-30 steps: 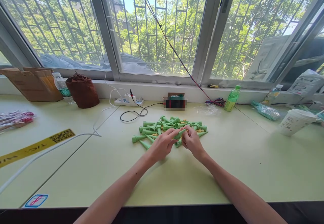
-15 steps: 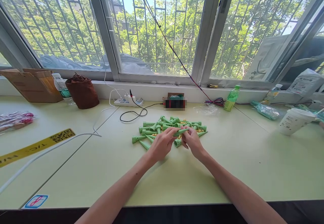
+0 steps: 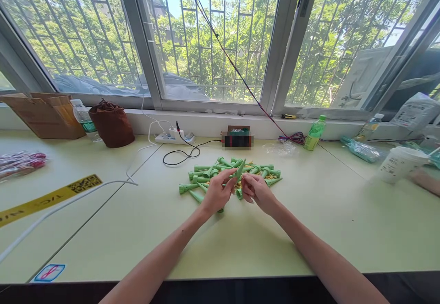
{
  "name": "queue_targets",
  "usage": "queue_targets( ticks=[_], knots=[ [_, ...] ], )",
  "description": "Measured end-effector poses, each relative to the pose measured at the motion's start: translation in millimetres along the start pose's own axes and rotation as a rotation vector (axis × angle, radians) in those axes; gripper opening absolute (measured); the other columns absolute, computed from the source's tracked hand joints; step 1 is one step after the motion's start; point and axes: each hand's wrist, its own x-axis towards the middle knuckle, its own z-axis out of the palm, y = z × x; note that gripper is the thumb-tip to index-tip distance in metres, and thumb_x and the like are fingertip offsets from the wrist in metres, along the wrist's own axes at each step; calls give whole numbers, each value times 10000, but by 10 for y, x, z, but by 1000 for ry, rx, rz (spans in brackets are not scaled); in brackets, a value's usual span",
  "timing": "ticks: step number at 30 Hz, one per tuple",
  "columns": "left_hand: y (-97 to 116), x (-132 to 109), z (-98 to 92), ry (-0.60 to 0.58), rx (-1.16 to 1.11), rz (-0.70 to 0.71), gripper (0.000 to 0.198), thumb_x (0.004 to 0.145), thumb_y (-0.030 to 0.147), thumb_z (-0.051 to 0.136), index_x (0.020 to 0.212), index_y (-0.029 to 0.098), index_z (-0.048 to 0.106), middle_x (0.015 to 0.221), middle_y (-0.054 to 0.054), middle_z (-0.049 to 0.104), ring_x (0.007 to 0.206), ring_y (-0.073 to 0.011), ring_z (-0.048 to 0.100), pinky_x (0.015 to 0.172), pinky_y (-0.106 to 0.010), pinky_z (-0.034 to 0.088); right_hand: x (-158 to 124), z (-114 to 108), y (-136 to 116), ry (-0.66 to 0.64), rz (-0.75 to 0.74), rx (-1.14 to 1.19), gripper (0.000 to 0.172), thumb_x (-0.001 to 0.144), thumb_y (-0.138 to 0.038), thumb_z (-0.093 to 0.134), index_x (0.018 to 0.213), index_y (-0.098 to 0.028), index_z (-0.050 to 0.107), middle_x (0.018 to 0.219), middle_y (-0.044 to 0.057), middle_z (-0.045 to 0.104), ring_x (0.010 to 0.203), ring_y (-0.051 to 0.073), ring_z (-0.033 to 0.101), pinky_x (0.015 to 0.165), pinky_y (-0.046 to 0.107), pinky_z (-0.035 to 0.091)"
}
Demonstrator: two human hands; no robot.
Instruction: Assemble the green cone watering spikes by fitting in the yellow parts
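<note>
My left hand (image 3: 218, 193) grips a green plastic watering spike (image 3: 240, 168), its pointed end slanting up and to the right. Close beside it, my right hand (image 3: 257, 188) is closed with thumb and fingers pinched together. Whatever sits in that pinch is too small to make out. Around and beyond both hands lies a loose pile of similar green spikes (image 3: 199, 168), with ribbed round caps and tapering tips. Small yellow pieces (image 3: 277, 171) are scattered among them. My hands cover the near part of the pile.
A power strip (image 3: 174, 138) and black cable (image 3: 182, 157) lie behind the pile. Further right stand a green bottle (image 3: 314, 133) and a white cup (image 3: 400, 164), with another person's arm (image 3: 426, 181) beside it. A brown pouch (image 3: 112, 124) and cardboard box (image 3: 44, 116) are at left.
The spike in my left hand has swung from nearly level to pointing upward. My right hand has come off its tip and drawn slightly back. Another person's arm has appeared at right.
</note>
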Motion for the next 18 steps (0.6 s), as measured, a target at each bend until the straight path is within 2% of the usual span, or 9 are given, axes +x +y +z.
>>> queue_targets(
  ticks=[4,8,11,18],
  knots=[
    [-29,-2,4,-5,-5,10,368,937,361,494,1221,163,619,851,-49,621,520,-81,491,453,-195,420,-13,-12,-8,-22,16,19,393,842,-466,640,626,-179,481,425,-102,323,336,51,277,342,198,222],
    [-45,-9,-6,-14,77,84,358,951,356,472,1227,196,635,969,-70,612,611,-97,513,497,-195,438,-13,-35,-6,-9,33,0,419,828,-489,660,615,-179,476,444,-104,296,348,47,264,349,199,193],
    [-33,-11,-10,3,148,116,346,945,335,482,1212,194,651,929,-67,610,672,-121,527,520,-195,433,-9,-48,-1,4,33,-22,426,816,-508,669,621,-177,486,455,-108,275,353,44,250,351,200,185],
    [49,-15,-19,4,220,84,350,940,338,480,1171,169,681,800,-37,569,623,-111,480,523,-199,384,-17,-45,13,21,-32,-128,413,821,-507,661,629,-177,503,477,-99,281,372,46,243,359,212,183]
  ],
)
